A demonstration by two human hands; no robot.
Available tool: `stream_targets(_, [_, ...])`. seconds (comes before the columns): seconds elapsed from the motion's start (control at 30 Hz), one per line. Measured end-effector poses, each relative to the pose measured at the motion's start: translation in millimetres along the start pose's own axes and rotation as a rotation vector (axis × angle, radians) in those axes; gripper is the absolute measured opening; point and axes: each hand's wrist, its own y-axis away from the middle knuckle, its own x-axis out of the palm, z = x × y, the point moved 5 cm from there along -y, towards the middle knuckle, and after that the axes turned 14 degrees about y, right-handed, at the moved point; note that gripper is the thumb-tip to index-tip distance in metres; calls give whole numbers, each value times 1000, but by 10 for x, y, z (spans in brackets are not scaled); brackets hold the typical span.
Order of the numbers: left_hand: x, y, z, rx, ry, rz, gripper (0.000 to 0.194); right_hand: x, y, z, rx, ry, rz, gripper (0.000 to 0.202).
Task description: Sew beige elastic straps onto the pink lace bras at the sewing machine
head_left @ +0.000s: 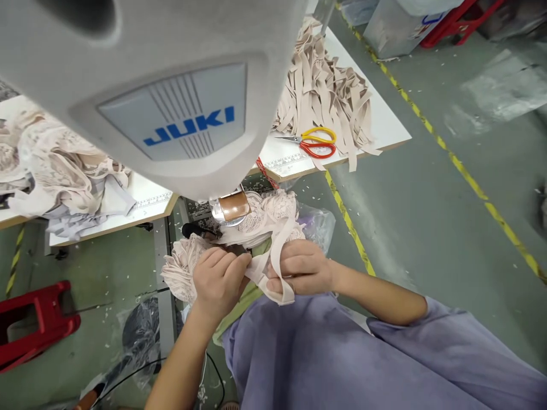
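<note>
Below the head of a white sewing machine (188, 114), my left hand (220, 279) pinches the edge of a beige lace garment (260, 219). My right hand (301, 267) is closed on a pale strip (280, 250) that loops over its fingers and joins the fabric between both hands. The garment's lace cups lie just beyond the hands, beside the machine's metal and copper-coloured part (233, 208). More gathered lace (182, 267) hangs to the left of my left hand.
Scissors with yellow and red handles (318, 142) lie on the right white table (393, 134), near a heap of beige strips (329, 91). Garments (64, 165) pile on the left table. A red stool (38, 324) stands lower left; a clear bin (401, 28) is upper right.
</note>
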Motion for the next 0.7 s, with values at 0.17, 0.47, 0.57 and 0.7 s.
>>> stream_targets(0.17, [-38,-8,-54,30,34,-53,7,16,2,36,1,19,-34,12])
stream_targets(0.47, [20,49,-24,-183,212,129,18,58,315,-281,210,-88,129,15])
stream_targets(0.57, [-1,159,-262,-417,400,401,31,153,783,-658,551,-90,464,61])
stream_targets(0.7, [-357,45,-680,-331,324,259,9,210,1357,-708,485,-232,1142,84])
